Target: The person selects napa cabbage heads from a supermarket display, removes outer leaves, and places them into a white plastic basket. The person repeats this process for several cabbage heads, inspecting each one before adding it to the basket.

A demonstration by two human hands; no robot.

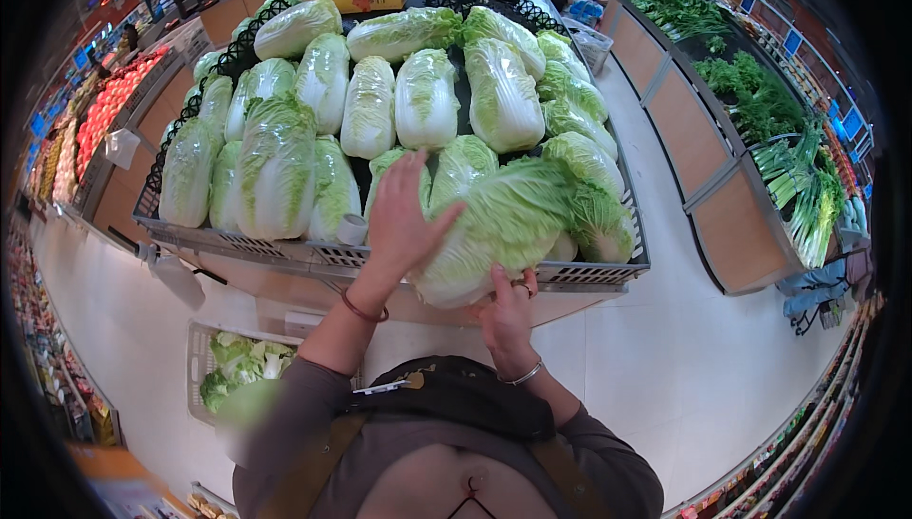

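A loose-leaved napa cabbage [491, 234] is tilted over the front edge of a display crate, its pale base towards me and its leafy top to the upper right. My right hand [509, 312] grips it from the near side, low by the base; some fingers are hidden beneath it. Fingers apart, my left hand [406, 216] is raised at the cabbage's left side, with the thumb over its edge. Whether that thumb presses on it I cannot tell. Behind both hands, wrapped napa cabbages [426, 99] lie in rows in the grey and black crate [591, 275].
A small white roll [352, 229] sits at the crate's front edge. On the floor to my left stands a white basket [196, 369] with loose leaves [246, 359]. A blurred green-white shape [249, 412] is beside my left sleeve. Across the right aisle is a greens stand [691, 127].
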